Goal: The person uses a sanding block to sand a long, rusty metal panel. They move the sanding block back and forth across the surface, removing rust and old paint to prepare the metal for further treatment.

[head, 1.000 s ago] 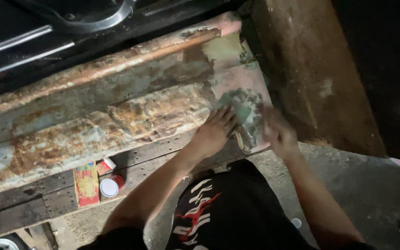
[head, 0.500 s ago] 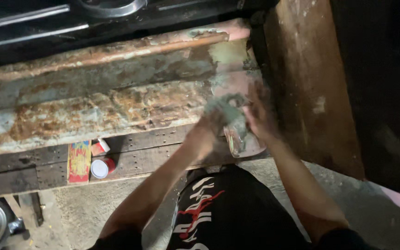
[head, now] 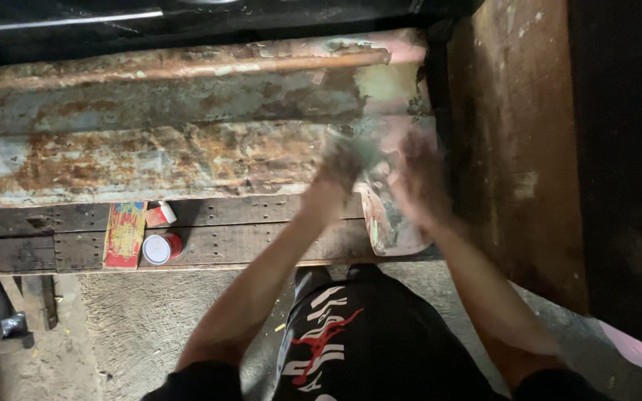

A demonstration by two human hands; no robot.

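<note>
Rusted sill panel [head: 187, 148] runs across the upper frame; at its right end both hands — left hand [head: 339, 174], right hand [head: 417, 182] — work a greenish pad [head: 369, 152]. Motion blur hides the fingers' grip. Even, overlapping strokes would serve best.

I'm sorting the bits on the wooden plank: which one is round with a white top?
The small red tin, lying between the flat colourful packet and the person's left arm; the little box above it is squarish.
</note>
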